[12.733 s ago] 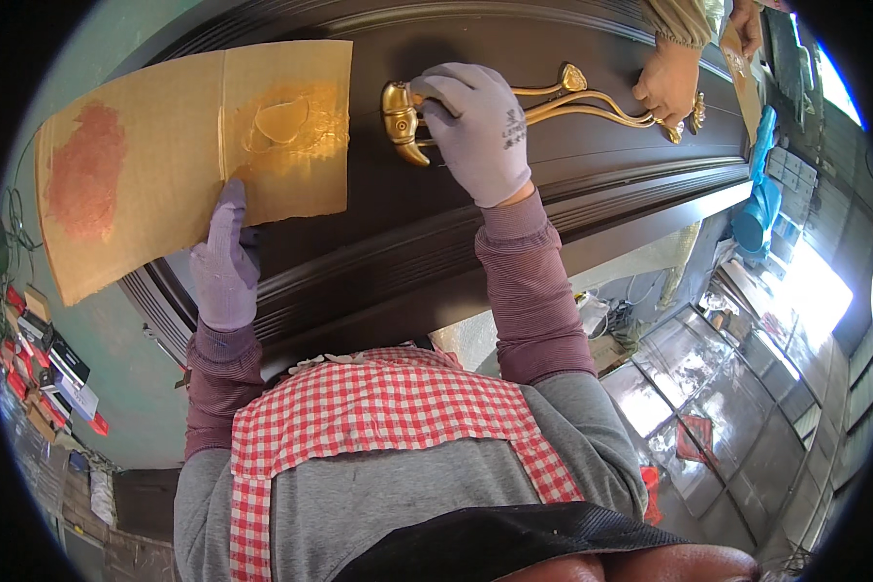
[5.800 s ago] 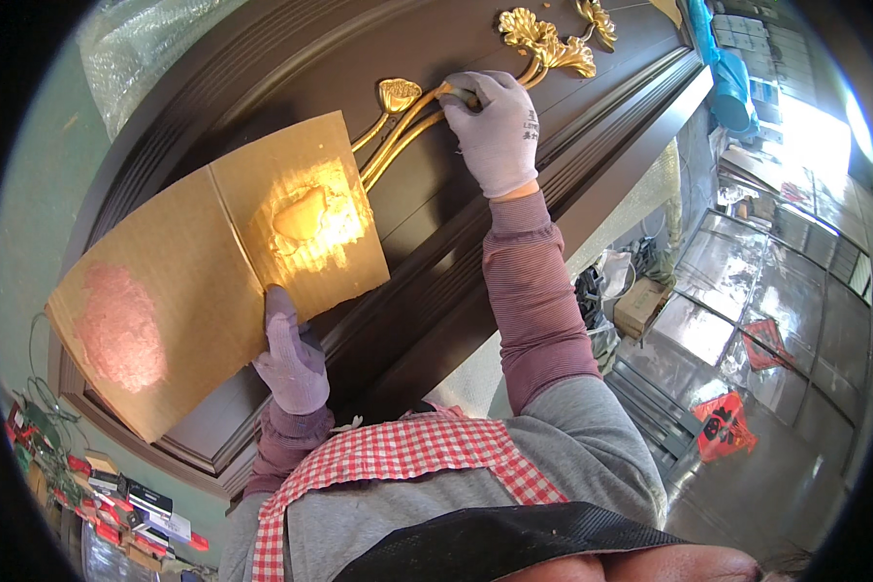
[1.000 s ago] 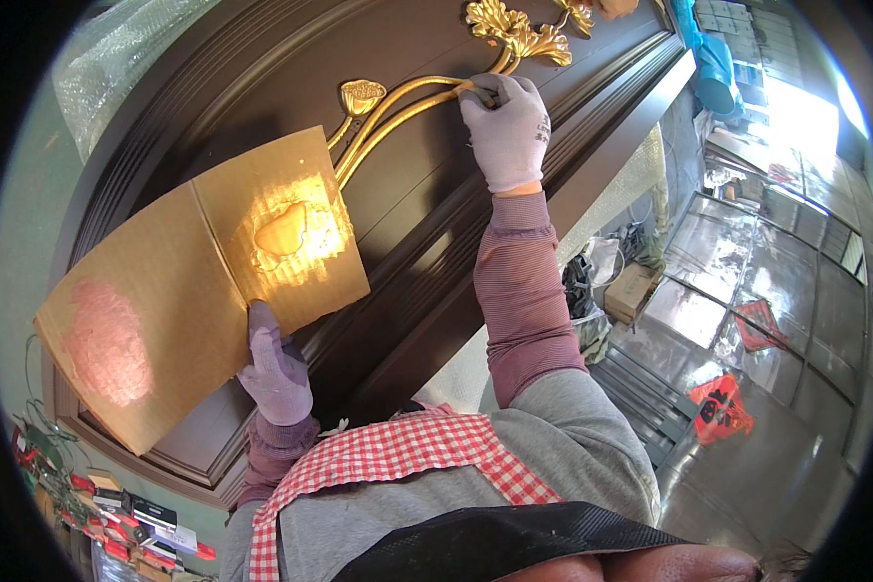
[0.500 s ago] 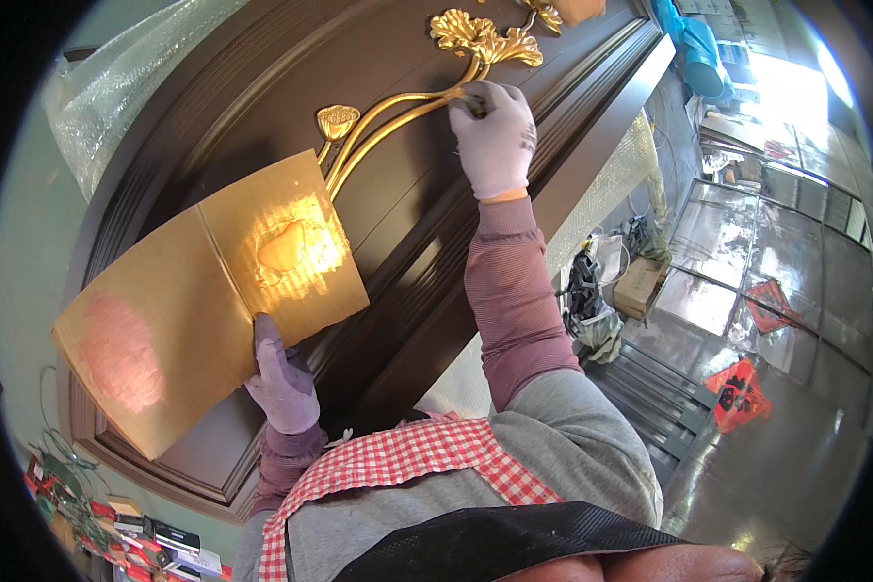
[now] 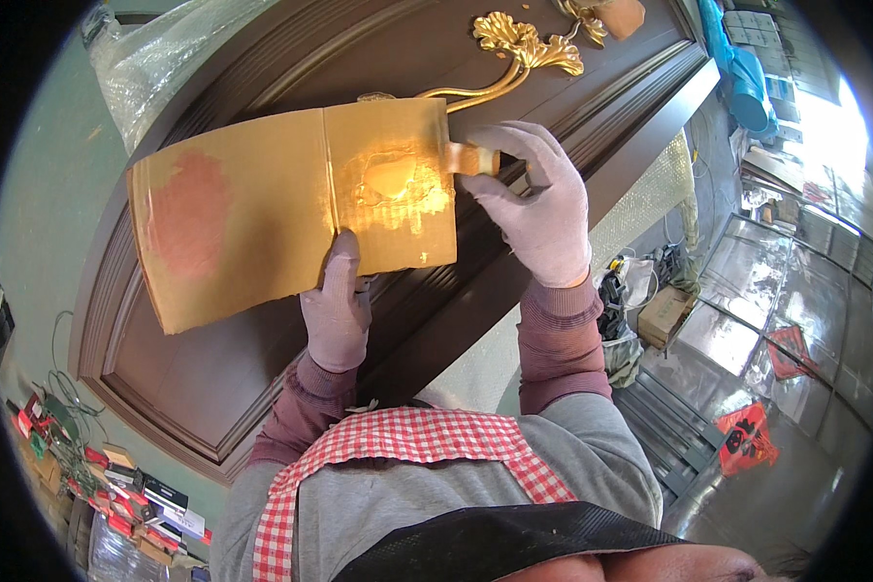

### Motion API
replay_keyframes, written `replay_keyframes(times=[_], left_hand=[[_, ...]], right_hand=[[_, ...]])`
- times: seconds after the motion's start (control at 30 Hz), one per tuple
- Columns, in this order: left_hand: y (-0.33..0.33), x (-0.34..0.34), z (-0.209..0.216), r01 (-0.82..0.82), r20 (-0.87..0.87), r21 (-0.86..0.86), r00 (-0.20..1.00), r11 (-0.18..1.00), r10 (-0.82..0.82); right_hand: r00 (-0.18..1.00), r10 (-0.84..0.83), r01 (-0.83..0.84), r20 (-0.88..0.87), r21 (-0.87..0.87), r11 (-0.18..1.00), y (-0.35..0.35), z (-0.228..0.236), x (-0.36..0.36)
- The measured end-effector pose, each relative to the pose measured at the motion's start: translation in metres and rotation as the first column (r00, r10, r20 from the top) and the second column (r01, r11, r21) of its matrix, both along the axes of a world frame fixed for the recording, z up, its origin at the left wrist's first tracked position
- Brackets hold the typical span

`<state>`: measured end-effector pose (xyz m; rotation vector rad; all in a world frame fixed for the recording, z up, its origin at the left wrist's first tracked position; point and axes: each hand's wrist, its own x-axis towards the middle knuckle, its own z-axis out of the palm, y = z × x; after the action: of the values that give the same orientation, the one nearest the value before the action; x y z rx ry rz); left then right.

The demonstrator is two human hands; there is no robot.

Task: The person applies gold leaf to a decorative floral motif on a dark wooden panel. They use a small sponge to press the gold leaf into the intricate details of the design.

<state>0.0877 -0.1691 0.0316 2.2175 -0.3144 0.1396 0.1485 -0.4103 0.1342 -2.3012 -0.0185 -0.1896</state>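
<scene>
My left hand (image 5: 338, 315), in a pale glove, grips the lower edge of a folded cardboard sheet (image 5: 276, 223), thumb on top and the fingers hidden beneath. A dull pink patch (image 5: 189, 209) marks its left half; shiny gold paint (image 5: 403, 184) surrounds a bare spot on the right half. At the sheet's right edge, my gloved right hand (image 5: 543, 194) is curled around a short tan-and-white piece (image 5: 473, 159) whose kind I cannot make out. Behind the sheet lies a dark brown panel (image 5: 388, 335) with raised gold stems (image 5: 495, 89) and leaf-shaped ornaments (image 5: 529, 47), partly covered.
Bubble wrap (image 5: 155, 68) hangs by the panel's far left edge, with more along its right side. Boxes and cables (image 5: 141, 500) crowd the lower left. To the right are a small cardboard box (image 5: 666, 315), a dark slatted rack (image 5: 664, 427) and a red sheet (image 5: 747, 438).
My right hand has come off the gold stem and back to the cardboard's right edge. The cardboard has swung flatter and moved up and right, covering more of the stems.
</scene>
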Motion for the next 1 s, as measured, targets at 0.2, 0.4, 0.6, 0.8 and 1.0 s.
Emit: replay_keyframes(times=[0.2,0.4,0.6,0.8,1.0], left_hand=[[-0.012,-0.002,-0.002,0.006,-0.031,-0.044,0.999,0.999,-0.008],[-0.016,0.002,-0.004,0.018,-0.005,0.009,1.000,1.000,-0.018],[-0.016,-0.006,-0.021,-0.011,-0.066,-0.050,0.998,0.999,0.008],[-0.025,-0.021,-0.036,0.101,-0.035,-0.112,0.994,0.989,-0.106],[-0.017,-0.020,-0.038,0.099,-0.056,-0.058,0.993,0.993,-0.103]], right_hand=[[0.985,0.156,-0.137,0.068,-0.220,0.966,-0.005,0.004,0.007],[0.977,0.201,-0.175,0.074,-0.268,0.947,-0.010,-0.011,0.016],[0.980,-0.188,0.200,-0.066,0.322,0.925,-0.063,-0.047,0.036],[0.900,-0.385,0.414,0.202,-0.123,0.902,-0.135,-0.102,0.096],[0.940,-0.132,0.273,0.315,-0.458,0.846,-0.132,-0.113,0.124]])
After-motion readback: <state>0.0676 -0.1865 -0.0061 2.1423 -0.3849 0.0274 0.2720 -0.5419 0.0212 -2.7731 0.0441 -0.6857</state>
